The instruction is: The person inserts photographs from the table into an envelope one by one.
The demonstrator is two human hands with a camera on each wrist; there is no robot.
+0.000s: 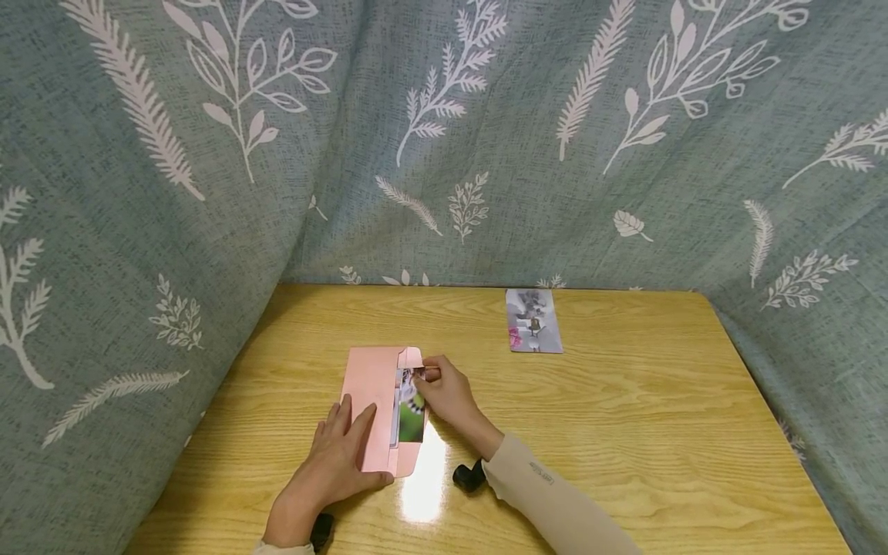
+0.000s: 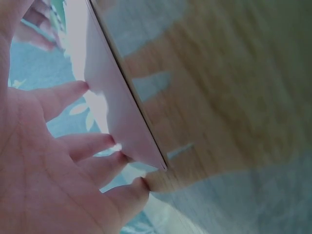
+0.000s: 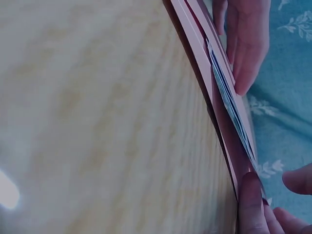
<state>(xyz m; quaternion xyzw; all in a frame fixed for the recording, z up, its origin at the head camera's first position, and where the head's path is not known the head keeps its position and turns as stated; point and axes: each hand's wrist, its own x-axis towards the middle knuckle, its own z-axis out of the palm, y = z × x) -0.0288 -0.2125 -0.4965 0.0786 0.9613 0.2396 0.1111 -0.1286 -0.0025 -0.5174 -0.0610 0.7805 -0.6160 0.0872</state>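
A pink envelope (image 1: 371, 378) lies on the table with its flap opened to the right. Photo cards (image 1: 412, 416) poke partway out of its opening; the top one shows a green and white picture. My left hand (image 1: 338, 455) rests spread on the envelope's left part, its fingertips touching the paper in the left wrist view. At the upper right corner of the cards is my right hand (image 1: 451, 393). Its fingers touch the card and flap edge, while the thumb (image 3: 298, 180) stands apart from the cards in the right wrist view. Several card edges (image 3: 226, 100) show inside the envelope.
Another photo card (image 1: 534, 320), grey with a pink flower, lies near the back edge of the wooden table (image 1: 624, 432). A leaf-patterned curtain (image 1: 486, 216) hangs behind the table and along both sides. A black wrist-worn device (image 1: 469, 476) sits by the right sleeve.
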